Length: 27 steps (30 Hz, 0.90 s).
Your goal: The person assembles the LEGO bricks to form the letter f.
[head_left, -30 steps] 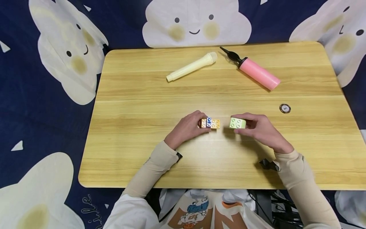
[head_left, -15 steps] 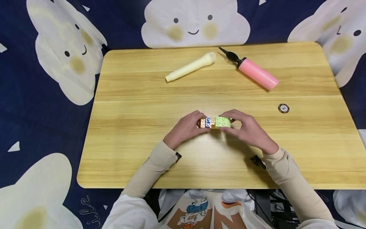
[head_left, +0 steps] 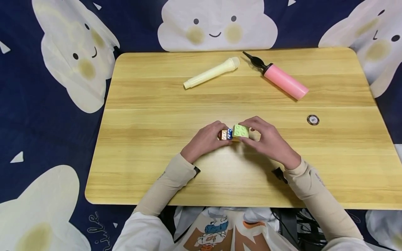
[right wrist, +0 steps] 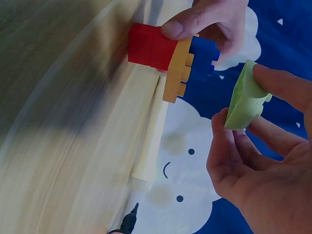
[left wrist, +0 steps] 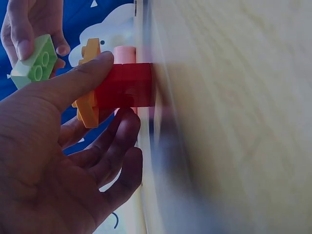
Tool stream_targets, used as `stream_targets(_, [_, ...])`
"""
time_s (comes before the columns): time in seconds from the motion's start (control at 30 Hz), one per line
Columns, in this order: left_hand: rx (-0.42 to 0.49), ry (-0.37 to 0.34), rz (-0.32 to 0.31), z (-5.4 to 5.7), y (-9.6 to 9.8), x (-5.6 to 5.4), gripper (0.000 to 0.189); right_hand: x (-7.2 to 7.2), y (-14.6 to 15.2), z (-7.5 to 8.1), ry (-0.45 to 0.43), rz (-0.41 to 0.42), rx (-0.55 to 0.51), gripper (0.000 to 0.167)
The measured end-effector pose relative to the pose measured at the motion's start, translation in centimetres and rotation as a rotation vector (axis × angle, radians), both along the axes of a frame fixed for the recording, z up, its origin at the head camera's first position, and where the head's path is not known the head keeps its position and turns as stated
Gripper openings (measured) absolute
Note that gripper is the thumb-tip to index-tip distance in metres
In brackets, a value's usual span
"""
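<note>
A small toy-brick stack stands over the middle of the table: red bricks (right wrist: 151, 46) at the bottom, a long orange brick (right wrist: 176, 73) across them, a blue brick (head_left: 230, 134) on top. My left hand (head_left: 205, 139) grips this stack low down, thumb and fingers at the red bricks. Between thumb and fingers, my right hand (head_left: 268, 141) pinches a light green brick (head_left: 240, 131) with a rounded end. In the right wrist view a gap separates the green brick from the orange one. From the head, it covers the orange brick's right part, next to the blue brick.
At the back of the table (head_left: 141, 139) lie a cream toy microphone (head_left: 211, 73) and a pink hand pump (head_left: 285, 82) with a black nozzle. A round black-and-white chip (head_left: 313, 120) lies to the right. A dark blue cloud-print cloth (head_left: 135, 24) surrounds the table.
My right hand has moved left with the green brick, from beside the stack to over the orange brick's right part. My left hand has stayed nearly in place, holding the stack.
</note>
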<state>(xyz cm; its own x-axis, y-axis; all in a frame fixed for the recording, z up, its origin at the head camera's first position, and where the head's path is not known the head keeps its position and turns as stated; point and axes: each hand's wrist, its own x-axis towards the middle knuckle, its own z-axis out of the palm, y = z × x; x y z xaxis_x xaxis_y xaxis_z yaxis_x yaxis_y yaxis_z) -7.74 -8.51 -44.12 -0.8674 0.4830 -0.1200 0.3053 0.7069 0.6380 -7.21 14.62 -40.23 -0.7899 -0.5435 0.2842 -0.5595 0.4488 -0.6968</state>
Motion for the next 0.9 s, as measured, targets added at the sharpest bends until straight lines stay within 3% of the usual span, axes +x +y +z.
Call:
stream_targets(0.2, [0.004,0.006,0.003,-0.2,0.0,0.0,0.046,-0.1,-0.4,-0.1,0.038,-0.003,0.019,0.042])
stream_targets(0.9, [-0.017,0.011,-0.006,-0.2,-0.1,-0.1,0.041,-0.1,-1.4,-0.2,0.034,0.013,0.103,0.04])
